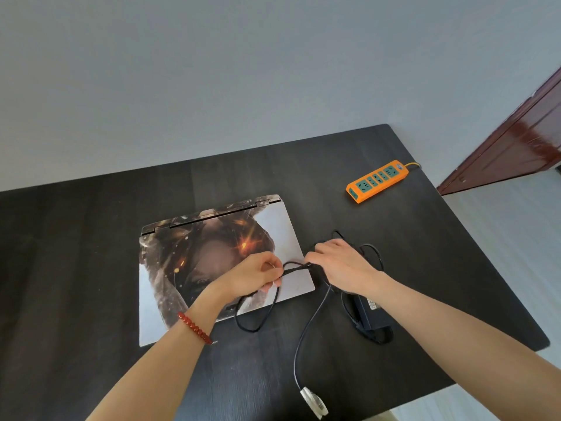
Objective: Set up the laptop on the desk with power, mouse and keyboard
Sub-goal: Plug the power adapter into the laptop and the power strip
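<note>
While the left hand [258, 273] pinched a twisted stretch of the black power cable [296, 266] above the closed laptop [212, 262], the right hand [340, 265] gripped the same cable just off the laptop's right edge, fingers curled round it. A red bead bracelet [194, 328] circled the left wrist. From the hands, loops of cable dropped onto the dark counter [76, 253]; one strand ran toward the near edge and ended in a white plug [314, 402]. Just right of the laptop lay the black power brick [368, 311]. Farther back on the right, well apart, sat an orange power strip [378, 181].
</note>
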Action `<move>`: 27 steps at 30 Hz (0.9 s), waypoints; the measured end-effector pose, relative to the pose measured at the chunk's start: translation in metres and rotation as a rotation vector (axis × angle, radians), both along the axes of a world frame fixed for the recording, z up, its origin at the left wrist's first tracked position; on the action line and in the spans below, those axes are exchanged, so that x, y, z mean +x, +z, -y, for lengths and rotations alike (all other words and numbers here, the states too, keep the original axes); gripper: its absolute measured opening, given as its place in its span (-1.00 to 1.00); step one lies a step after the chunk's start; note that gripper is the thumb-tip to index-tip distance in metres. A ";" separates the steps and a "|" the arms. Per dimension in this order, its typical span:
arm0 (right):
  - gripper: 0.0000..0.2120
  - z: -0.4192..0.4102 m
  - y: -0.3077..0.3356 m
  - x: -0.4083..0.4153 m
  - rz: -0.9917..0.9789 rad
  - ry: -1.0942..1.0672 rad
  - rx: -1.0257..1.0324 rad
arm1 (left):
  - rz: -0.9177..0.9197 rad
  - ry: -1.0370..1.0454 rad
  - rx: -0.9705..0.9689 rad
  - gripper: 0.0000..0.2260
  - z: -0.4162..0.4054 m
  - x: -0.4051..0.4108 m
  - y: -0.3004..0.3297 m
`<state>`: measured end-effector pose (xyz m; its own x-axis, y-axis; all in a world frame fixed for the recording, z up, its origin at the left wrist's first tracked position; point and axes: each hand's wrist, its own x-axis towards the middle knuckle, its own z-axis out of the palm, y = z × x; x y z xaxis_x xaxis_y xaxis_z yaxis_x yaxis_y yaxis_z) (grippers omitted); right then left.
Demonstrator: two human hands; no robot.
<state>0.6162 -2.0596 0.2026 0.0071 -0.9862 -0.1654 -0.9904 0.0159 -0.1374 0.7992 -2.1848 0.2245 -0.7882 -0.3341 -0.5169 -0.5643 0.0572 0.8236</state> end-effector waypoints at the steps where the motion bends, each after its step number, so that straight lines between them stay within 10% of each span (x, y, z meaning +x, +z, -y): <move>1: -0.49 -0.002 0.004 -0.008 -0.040 -0.021 0.004 | -0.012 0.002 0.000 -0.93 -0.001 -0.006 0.000; 8: -0.46 -0.013 0.013 -0.036 -0.219 -0.227 0.108 | 0.016 -0.025 -0.327 -0.84 0.003 -0.050 0.000; 13: -0.45 -0.028 0.016 -0.056 -0.259 -0.284 0.272 | -0.083 0.283 -0.210 -0.84 0.036 -0.057 0.012; 19: -0.47 0.019 0.028 -0.042 0.205 -0.392 -0.001 | -0.130 0.179 -0.382 -0.90 0.049 -0.050 0.013; 22: -0.53 0.032 0.024 -0.030 0.306 -0.255 0.040 | -0.118 0.262 -0.506 -0.90 0.053 -0.047 0.009; 27: -0.42 0.002 -0.007 -0.018 -0.084 0.092 0.228 | 0.007 0.273 -0.629 -0.96 0.057 -0.039 -0.016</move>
<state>0.5980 -2.0611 0.1952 0.0715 -0.9194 -0.3868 -0.9969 -0.0534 -0.0574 0.7606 -2.2417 0.2085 -0.6302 -0.7588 -0.1644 -0.6317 0.3779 0.6769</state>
